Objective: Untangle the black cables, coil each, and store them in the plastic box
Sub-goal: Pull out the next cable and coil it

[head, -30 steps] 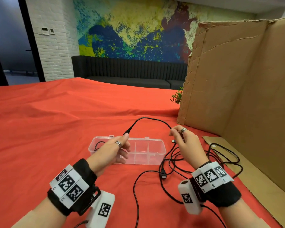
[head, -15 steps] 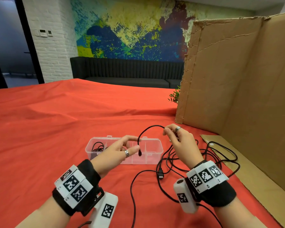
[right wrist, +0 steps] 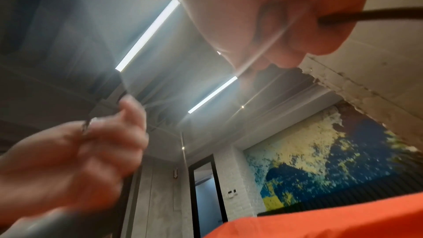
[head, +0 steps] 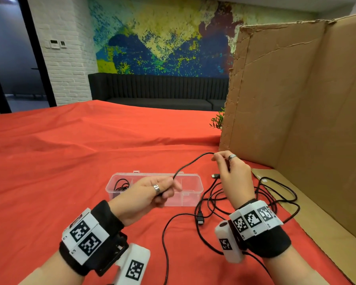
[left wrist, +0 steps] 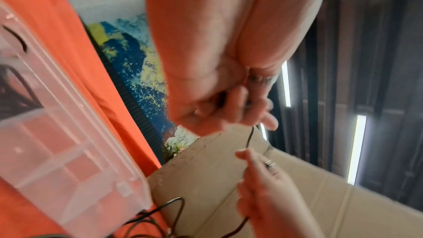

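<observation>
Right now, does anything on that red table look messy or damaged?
Yes: loose black cables lie tangled on the red cloth right of the clear plastic box. The brown cardboard screen has a ragged, torn left edge.

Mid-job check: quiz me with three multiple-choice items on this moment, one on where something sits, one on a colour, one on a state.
1. Where is the coiled cable already stored?
A. left end of the plastic box
B. right end
C. on the cardboard

2. What colour is the cloth?
A. blue
B. red
C. white

3. What does the right hand do?
A. lies flat
B. pinches the cable
C. lifts the box

Answers: 1 A, black loops show behind the left wall; 2 B, red surrounds the box; 3 B, its fingertips grip the strand that runs to the left hand.
</observation>
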A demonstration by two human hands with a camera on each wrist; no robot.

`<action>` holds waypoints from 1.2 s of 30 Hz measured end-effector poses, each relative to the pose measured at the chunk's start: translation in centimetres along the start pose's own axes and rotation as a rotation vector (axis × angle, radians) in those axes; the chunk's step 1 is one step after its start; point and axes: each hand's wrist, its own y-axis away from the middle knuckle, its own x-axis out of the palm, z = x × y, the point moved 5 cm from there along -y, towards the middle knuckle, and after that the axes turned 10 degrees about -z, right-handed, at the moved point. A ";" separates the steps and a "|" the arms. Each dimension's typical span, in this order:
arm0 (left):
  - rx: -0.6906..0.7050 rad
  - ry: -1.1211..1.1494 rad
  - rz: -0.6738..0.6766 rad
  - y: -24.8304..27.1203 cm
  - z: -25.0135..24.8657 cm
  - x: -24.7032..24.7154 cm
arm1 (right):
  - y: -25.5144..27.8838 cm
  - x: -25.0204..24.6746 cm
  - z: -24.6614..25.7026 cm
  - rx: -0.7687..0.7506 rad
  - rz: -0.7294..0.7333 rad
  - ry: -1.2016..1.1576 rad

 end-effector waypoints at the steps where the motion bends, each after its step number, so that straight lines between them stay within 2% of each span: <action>1: 0.051 0.111 -0.018 0.1 -0.8 0.1 | 0.1 0.4 -0.2 -0.019 0.056 0.010; 4: 0.182 0.352 -0.045 -0.3 -2.8 0.3 | 3.1 3.6 0.0 -0.184 0.424 0.162; 6: 0.268 0.325 -0.089 -1.0 -3.1 0.2 | 6.3 5.2 1.5 -0.330 0.620 0.155; 8: 0.313 0.181 -0.194 -1.7 -2.5 -0.2 | 8.1 5.3 2.9 -0.426 0.695 0.068; 10: 0.397 -0.112 -0.279 -2.0 -1.6 -0.9 | 8.3 4.4 4.0 -0.499 0.696 0.050; 12: 0.511 -0.550 -0.274 -2.0 -1.0 -1.1 | 7.7 3.1 4.8 -0.583 0.605 0.100; 14: 0.565 -0.874 -0.174 -1.4 -0.4 -0.4 | 6.4 1.6 5.6 -0.672 0.409 0.157; 15: 0.542 -0.908 -0.104 -1.1 0.0 0.0 | 5.5 0.9 5.8 -0.650 0.327 0.154; 16: 0.471 -0.854 -0.029 -0.6 0.2 0.4 | 4.3 0.1 5.7 -0.584 0.269 0.134; 18: 0.253 -0.464 0.073 0.1 0.3 1.2 | 1.6 -1.3 5.0 -0.419 0.125 0.026; 20: 0.133 -0.106 0.072 0.5 -0.3 1.8 | -0.4 -2.0 4.1 -0.268 0.028 -0.025; 21: 0.112 0.002 0.062 0.8 -0.7 2.3 | -0.8 -1.7 3.8 -0.212 0.036 -0.009; 23: 0.126 0.188 0.070 1.1 -2.0 3.2 | -0.1 0.0 3.8 -0.141 0.144 0.082; 25: 0.168 0.374 0.023 1.0 -3.5 3.5 | 1.8 2.0 4.4 -0.133 0.293 0.188; 27: 0.229 0.534 -0.095 0.3 -4.3 2.2 | 4.5 4.0 4.8 -0.210 0.442 0.266; 29: 0.313 0.549 -0.248 -0.6 -4.7 0.1 | 7.0 4.8 5.5 -0.346 0.520 0.215; 31: 0.375 0.399 -0.382 -1.3 -4.4 -2.1 | 7.8 4.2 6.2 -0.483 0.458 0.138; 33: 0.436 0.039 -0.441 -1.5 -3.8 -3.1 | 7.1 2.9 6.7 -0.580 0.334 0.097; 34: 0.476 -0.250 -0.439 -1.5 -3.3 -3.1 | 6.5 2.4 6.8 -0.628 0.265 0.084; 36: 0.468 -0.750 -0.306 -1.4 -1.8 -2.1 | 5.1 1.3 7.1 -0.708 0.144 0.095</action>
